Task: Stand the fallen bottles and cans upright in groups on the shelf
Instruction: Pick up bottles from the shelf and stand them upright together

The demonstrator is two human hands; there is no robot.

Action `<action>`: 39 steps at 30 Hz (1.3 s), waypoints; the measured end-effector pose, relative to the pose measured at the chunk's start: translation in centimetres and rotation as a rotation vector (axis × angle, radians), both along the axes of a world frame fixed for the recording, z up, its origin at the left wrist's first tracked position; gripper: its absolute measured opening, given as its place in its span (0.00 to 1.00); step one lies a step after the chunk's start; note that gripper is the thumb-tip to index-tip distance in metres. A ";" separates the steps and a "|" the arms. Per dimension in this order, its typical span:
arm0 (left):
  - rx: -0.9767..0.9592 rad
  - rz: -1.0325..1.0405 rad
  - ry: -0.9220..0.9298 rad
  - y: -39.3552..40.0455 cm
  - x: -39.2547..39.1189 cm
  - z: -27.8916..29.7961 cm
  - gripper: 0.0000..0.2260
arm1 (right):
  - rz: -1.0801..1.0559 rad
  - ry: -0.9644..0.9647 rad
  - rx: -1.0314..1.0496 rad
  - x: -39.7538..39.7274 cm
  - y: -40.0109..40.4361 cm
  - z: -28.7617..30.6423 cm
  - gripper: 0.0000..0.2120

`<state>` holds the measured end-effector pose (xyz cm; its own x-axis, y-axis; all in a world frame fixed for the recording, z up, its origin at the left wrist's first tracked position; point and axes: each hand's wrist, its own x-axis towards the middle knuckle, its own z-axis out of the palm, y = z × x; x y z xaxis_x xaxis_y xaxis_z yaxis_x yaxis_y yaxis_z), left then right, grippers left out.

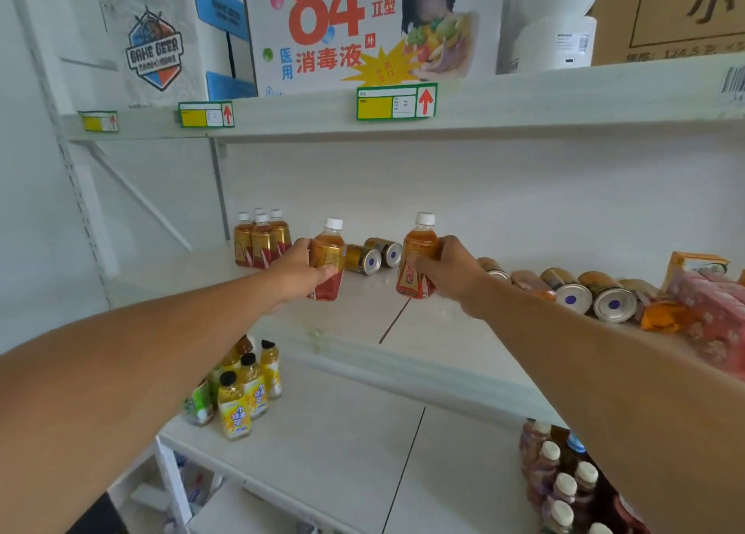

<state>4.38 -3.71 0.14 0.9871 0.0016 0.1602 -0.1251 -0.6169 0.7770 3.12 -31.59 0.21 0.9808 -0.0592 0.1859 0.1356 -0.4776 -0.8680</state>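
My left hand (300, 271) grips an amber tea bottle (328, 251) with a white cap, held upright just above the middle shelf (363, 312). My right hand (451, 271) grips a second tea bottle of the same kind (419, 251), also upright. Several matching bottles (260, 241) stand in a group at the shelf's back left. Two gold cans (375, 255) lie on their sides between my hands, further back. More cans (588, 296) lie fallen in a row to the right, behind my right wrist.
A pink package (713, 316) and an orange packet (661, 312) sit at the shelf's right end. The lower shelf holds yellow-label bottles (242, 392) at left and dark bottles (564, 485) at right. Boxes (363, 25) fill the top shelf.
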 end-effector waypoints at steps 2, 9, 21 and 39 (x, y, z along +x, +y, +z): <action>-0.003 0.039 -0.001 0.5 -1.1 -0.7 0.26 | 0.027 -0.010 -0.020 0.1 0.6 -0.6 0.20; -0.015 0.123 -0.008 4.2 -5.0 -1.3 0.21 | 0.218 -0.005 0.052 -0.6 4.6 -1.8 0.23; 0.002 0.150 -0.051 14.0 -5.0 -1.7 0.23 | 0.191 -0.035 -0.037 -0.6 16.2 -1.4 0.22; -0.102 0.020 -0.046 25.4 1.2 -3.1 0.25 | 0.063 -0.011 -0.014 2.2 28.7 -1.9 0.21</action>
